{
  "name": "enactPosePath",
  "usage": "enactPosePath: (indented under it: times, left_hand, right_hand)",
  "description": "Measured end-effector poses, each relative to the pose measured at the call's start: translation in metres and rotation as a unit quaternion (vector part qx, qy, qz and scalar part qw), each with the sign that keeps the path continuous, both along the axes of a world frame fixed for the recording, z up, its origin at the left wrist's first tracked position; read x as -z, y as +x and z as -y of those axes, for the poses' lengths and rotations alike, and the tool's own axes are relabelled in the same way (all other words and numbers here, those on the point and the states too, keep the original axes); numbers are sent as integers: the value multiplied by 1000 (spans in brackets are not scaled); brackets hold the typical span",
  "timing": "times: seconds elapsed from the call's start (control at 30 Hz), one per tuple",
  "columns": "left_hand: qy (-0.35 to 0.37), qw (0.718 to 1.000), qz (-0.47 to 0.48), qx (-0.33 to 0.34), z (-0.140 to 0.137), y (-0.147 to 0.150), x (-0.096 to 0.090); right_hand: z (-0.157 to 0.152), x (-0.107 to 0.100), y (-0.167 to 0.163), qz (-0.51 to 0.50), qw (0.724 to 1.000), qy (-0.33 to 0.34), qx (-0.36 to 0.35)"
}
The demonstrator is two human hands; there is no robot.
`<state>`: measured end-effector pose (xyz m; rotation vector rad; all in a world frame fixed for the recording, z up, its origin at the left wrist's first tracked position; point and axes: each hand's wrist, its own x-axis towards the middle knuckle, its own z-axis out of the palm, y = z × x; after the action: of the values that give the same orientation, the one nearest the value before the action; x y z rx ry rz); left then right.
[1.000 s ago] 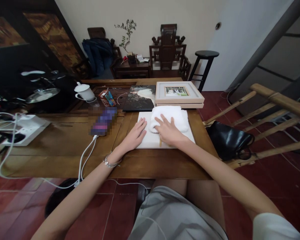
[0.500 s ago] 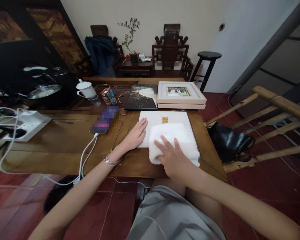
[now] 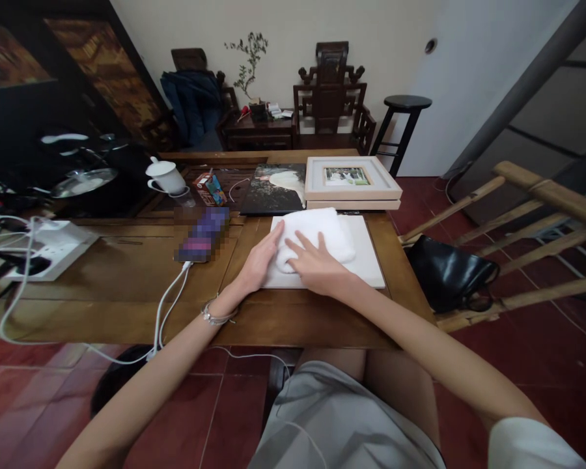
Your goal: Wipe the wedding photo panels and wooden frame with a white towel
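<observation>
A folded white towel (image 3: 339,231) lies on a flat white board (image 3: 366,260) near the table's front right. My right hand (image 3: 317,264) rests on the towel with its fingers spread, pressing down on it. At the board's left edge, my left hand (image 3: 261,260) lies with straight fingers, its fingertips beside the towel; it grips nothing that I can see. Most of the board's upper left part is hidden by the towel and hands.
Behind the board are a dark picture panel (image 3: 276,189) and light wooden frames (image 3: 388,179). A phone (image 3: 202,234), a drink carton (image 3: 209,189), a lidded white cup (image 3: 166,176) and a power strip (image 3: 58,244) stand leftward. A bamboo chair (image 3: 547,192) is at right.
My right hand and the towel have slid up and to the left across the board. The yellow mark on the board is now covered. My left hand stays at the board's left edge.
</observation>
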<state>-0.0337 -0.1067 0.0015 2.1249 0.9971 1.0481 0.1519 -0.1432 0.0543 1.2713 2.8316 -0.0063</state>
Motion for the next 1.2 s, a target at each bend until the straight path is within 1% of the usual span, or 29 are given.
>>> enactPosePath:
  times: [0.1,0.17,0.23,0.3,0.37,0.43,0.53,0.63,0.73,0.8,0.9,1.03,1.13,1.2]
  left_hand:
    - [33,999,22,-7,1,0,-3]
    - [46,999,11,-11,0,0,-2]
    - [47,999,-9,-16,-1,0,1]
    - [36,998,-38,-23,-1,1,4]
    - [26,997,-69,-31,0,3,4]
    - [22,995,-96,-35,1,4,4]
    - [22,992,-123,-30,3,6,3]
    - [32,989,-141,-29,2,6,4]
    - [42,987,-151,-36,0,6,5]
    - [46,987,-149,-31,1,6,3]
    - [54,988,-142,-25,2,7,-1]
    - [57,988,-140,-33,3,7,-3]
    - [58,988,-141,-35,1,6,0]
    - [55,987,-146,-36,0,5,3]
  right_hand:
    - [18,1,3,-27,996,21,-81]
    - [32,-2,8,-33,992,10,-118]
    - [46,-8,14,-32,988,-17,-149]
    - [58,-15,20,-35,985,-41,-162]
    - [65,-21,27,-39,986,-57,-154]
    - [65,-25,33,-41,987,-71,-138]
    - [50,-26,40,-42,992,-77,-86]
    - [22,-24,41,-46,997,-63,-12]
    - [-8,-25,35,-56,997,-37,39]
    - [-25,-29,25,-68,995,-33,63]
    - [-46,-37,3,-74,993,-58,68]
    - [-67,-49,-24,-68,993,-85,34]
    - [-76,-57,-25,-62,993,-95,30]
    - [-77,-63,-12,-57,993,-99,42]
